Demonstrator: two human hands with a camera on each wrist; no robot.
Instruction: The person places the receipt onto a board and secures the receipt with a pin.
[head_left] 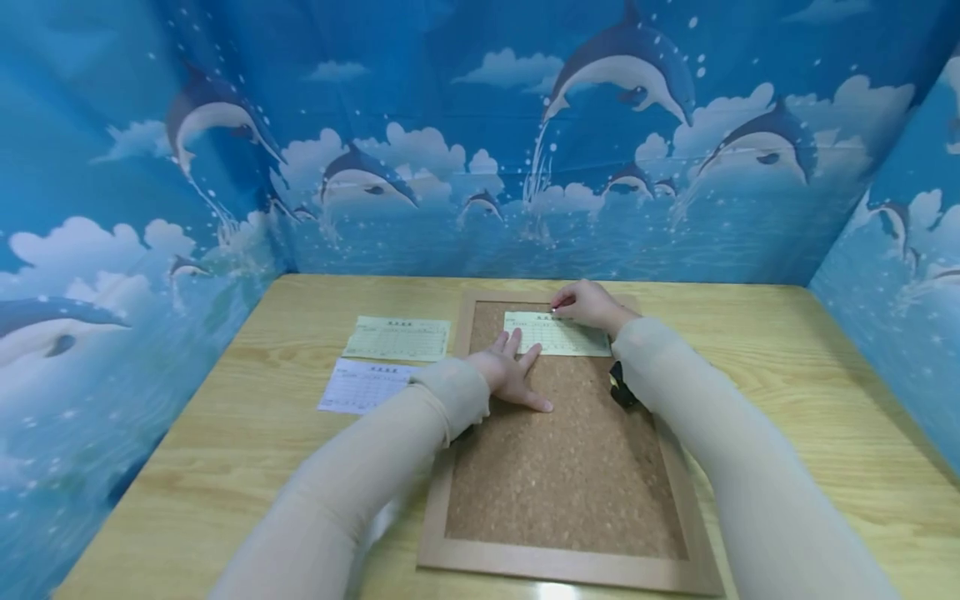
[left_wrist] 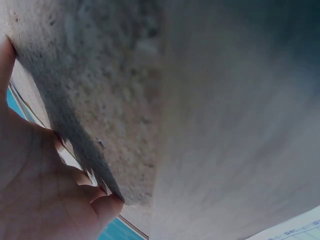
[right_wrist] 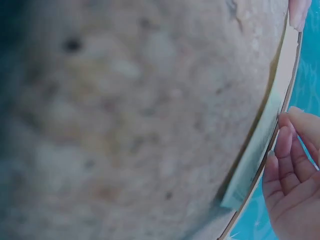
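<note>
A framed cork board (head_left: 562, 467) lies on the table, with a pale green printed slip (head_left: 573, 340) near its top edge. My left hand (head_left: 510, 375) rests on the cork with its fingers spread, and the fingertips reach the slip's lower left corner. At the slip's top edge my right hand (head_left: 588, 306) pinches a small push pin (head_left: 555, 310), red and white, mostly hidden by the fingers. The right wrist view shows the thumb and fingertips of that hand (right_wrist: 295, 170) together over the slip (right_wrist: 252, 150). In the left wrist view, the left hand (left_wrist: 45, 185) touches the cork.
Left of the board lie another green slip (head_left: 397, 339) and a white slip (head_left: 363, 385), partly covered by the left sleeve. The wooden table (head_left: 787, 375) stretches out on both sides. A dolphin-print curtain (head_left: 450, 167) hangs behind it.
</note>
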